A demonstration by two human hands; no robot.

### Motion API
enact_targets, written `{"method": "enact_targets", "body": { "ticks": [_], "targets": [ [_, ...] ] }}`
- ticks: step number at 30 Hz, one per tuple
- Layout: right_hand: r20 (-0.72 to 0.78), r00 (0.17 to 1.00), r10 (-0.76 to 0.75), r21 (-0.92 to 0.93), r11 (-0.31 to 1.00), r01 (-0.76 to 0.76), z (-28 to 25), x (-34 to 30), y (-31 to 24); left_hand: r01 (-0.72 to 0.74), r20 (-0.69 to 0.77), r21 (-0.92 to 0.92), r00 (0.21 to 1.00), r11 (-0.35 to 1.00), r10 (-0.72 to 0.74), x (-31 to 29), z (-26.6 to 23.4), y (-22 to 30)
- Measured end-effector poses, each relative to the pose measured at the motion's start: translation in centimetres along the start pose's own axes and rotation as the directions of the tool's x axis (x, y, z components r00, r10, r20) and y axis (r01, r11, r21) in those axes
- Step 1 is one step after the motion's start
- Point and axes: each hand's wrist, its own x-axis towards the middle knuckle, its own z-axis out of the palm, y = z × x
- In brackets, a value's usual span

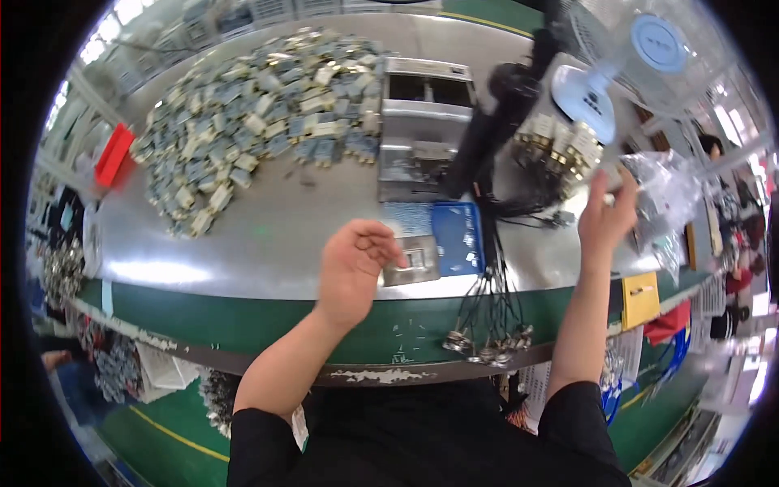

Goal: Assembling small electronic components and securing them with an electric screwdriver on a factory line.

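Observation:
My left hand (350, 272) is over the front of the steel bench, its fingers loosely curled and apart with nothing visible in them. Its fingertips come close to a small metal fixture plate (423, 271) with a square recess. Just right of that plate lies a shallow blue tray (458, 237). Farther right, my right hand (607, 217) is raised beside a heap of metal connector blocks (560, 146) with brass-coloured ends. Motion smears its fingers, and whether they hold anything is unclear. Black cables (497, 280) hang over the bench edge, ending in a cluster of metal connectors (491, 347).
A large pile of grey and gold blocks (268, 109) covers the back left. Mid-bench stand a metal machine (418, 146) and a thick black tube (495, 114). On the right are a light blue fan (586, 97), a plastic bag (669, 199) and a yellow pad (639, 302). A red bin (114, 154) sits far left.

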Motion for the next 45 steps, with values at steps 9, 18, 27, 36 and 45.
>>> {"method": "enact_targets", "body": {
  "ticks": [9, 18, 27, 36, 45],
  "targets": [
    [0.079, 0.97, 0.229, -0.142, 0.966, -0.216, 2.3, -0.6, 6.1, 0.329, 0.384, -0.752, 0.923, 0.57, -0.027, 0.5, 4.5, 4.8],
    [0.098, 0.95, 0.297, 0.33, 0.891, -0.313, -2.2, -1.4, 0.8, 0.41, 0.574, -0.647, 0.817, 0.643, 0.057, -0.7, 5.5, 7.6],
    [0.503, 0.714, -0.487, 0.848, 0.438, -0.299, -11.9, -2.5, -16.4, 0.415, 0.486, -0.689, 0.873, 0.595, -0.047, -2.8, 10.2, 10.8],
    [0.71, 0.629, -0.316, 0.701, 0.239, -0.672, -14.1, -5.3, -16.8, 0.372, 0.466, -0.64, 0.884, 0.672, -0.044, -4.5, 13.0, 10.8],
    [0.651, 0.709, -0.271, 0.759, 0.199, -0.62, -15.7, -6.1, -16.7, 0.329, 0.484, -0.59, 0.875, 0.738, -0.004, -5.5, 14.6, 10.8]
  ]
}}
